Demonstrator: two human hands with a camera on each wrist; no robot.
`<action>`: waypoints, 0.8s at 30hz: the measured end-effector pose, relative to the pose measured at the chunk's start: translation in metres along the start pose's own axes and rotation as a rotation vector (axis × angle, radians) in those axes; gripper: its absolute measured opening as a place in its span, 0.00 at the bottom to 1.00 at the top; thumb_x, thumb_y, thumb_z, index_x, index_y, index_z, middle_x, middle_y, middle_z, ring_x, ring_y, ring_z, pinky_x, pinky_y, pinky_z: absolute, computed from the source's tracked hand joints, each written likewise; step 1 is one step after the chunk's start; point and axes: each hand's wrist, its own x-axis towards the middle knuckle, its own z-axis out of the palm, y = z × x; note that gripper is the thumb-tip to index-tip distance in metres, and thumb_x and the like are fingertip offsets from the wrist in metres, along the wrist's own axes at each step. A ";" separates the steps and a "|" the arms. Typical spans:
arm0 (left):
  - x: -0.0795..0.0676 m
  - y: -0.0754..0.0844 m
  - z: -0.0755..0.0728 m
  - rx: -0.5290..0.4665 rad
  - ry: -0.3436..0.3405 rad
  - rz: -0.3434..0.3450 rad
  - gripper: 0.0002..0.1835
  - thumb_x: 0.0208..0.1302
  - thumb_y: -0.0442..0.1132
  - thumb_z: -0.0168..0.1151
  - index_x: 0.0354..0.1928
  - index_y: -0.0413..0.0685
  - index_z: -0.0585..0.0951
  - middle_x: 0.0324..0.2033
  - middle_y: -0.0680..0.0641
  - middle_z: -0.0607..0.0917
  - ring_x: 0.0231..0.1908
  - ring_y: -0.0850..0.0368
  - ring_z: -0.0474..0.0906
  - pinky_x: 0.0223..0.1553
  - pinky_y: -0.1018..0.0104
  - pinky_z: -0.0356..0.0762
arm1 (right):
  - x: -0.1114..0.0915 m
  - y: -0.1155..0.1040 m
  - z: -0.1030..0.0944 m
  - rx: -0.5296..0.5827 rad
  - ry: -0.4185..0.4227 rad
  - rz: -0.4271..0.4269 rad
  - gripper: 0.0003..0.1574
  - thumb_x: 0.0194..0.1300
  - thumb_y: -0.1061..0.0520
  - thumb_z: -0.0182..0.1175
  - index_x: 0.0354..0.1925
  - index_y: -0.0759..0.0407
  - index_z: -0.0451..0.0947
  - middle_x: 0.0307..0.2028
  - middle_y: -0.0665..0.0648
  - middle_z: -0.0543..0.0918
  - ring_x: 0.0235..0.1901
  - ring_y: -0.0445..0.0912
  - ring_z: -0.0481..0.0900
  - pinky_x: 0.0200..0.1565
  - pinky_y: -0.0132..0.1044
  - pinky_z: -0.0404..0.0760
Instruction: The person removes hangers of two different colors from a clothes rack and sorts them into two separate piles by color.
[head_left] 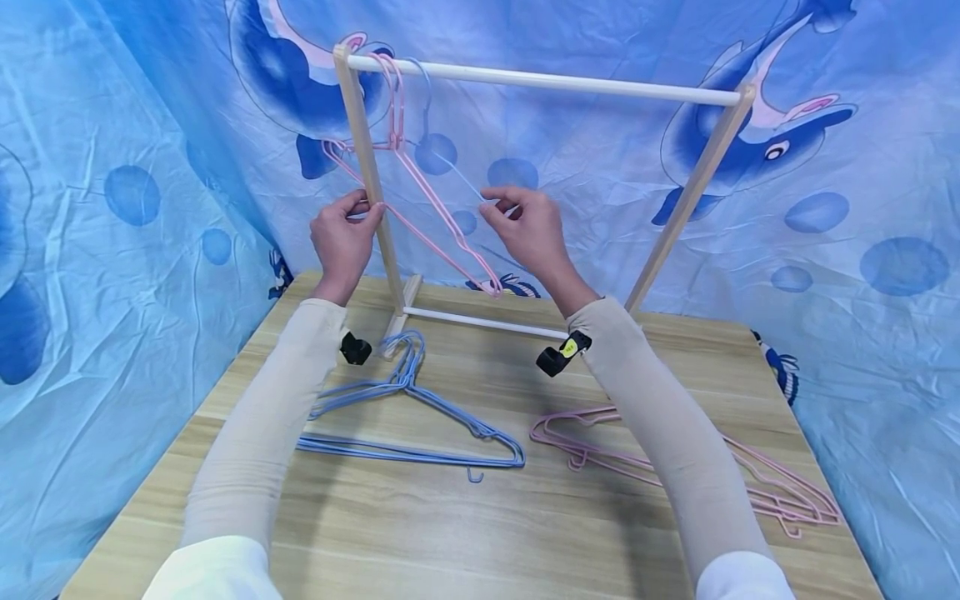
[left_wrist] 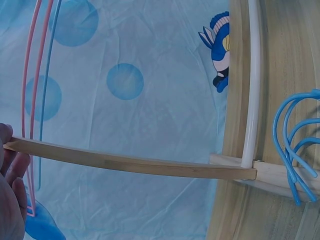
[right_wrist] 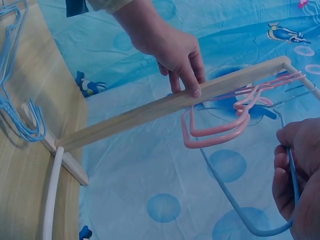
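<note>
My left hand (head_left: 342, 242) grips the left wooden post (head_left: 357, 125) of a small rack, thumb in front. At the rod's left end, two pink hangers (right_wrist: 215, 141) hang by their hooks. Just right of them a blue hanger (right_wrist: 223, 187) hooks over the white rod (head_left: 540, 78). My right hand (head_left: 525, 225) pinches this blue hanger along its sloping side; the right wrist view shows thumb and fingers around its wire. Only part of the left hand (left_wrist: 12, 185) shows at the edge of the left wrist view.
Several blue hangers (head_left: 450, 454) lie stacked on the wooden table (head_left: 420, 542), left of centre. Several pink hangers (head_left: 795, 496) lie at the right, partly behind my right forearm. A lower white bar (head_left: 487, 322) joins the rack's feet. Blue patterned cloth (head_left: 885, 183) hangs behind.
</note>
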 end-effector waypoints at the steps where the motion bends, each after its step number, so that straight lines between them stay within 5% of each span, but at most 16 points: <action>1: 0.000 0.000 0.000 0.000 0.000 -0.001 0.20 0.69 0.51 0.67 0.59 0.51 0.86 0.47 0.47 0.91 0.43 0.54 0.89 0.48 0.62 0.86 | 0.000 0.000 0.000 -0.003 0.013 -0.006 0.17 0.73 0.51 0.64 0.56 0.54 0.87 0.36 0.55 0.86 0.28 0.44 0.79 0.28 0.34 0.73; 13: -0.001 0.000 -0.001 -0.003 -0.002 0.005 0.20 0.69 0.50 0.68 0.58 0.51 0.87 0.47 0.47 0.91 0.43 0.53 0.89 0.47 0.62 0.86 | -0.004 -0.011 -0.030 0.004 0.123 -0.046 0.15 0.71 0.52 0.66 0.53 0.54 0.89 0.34 0.57 0.87 0.23 0.44 0.75 0.25 0.31 0.69; 24: 0.001 -0.002 0.000 0.003 0.004 0.009 0.20 0.70 0.51 0.67 0.58 0.51 0.87 0.46 0.47 0.91 0.42 0.54 0.89 0.46 0.63 0.86 | -0.037 -0.006 -0.070 -0.045 0.209 -0.137 0.14 0.71 0.54 0.67 0.51 0.58 0.89 0.35 0.57 0.86 0.25 0.43 0.75 0.30 0.29 0.71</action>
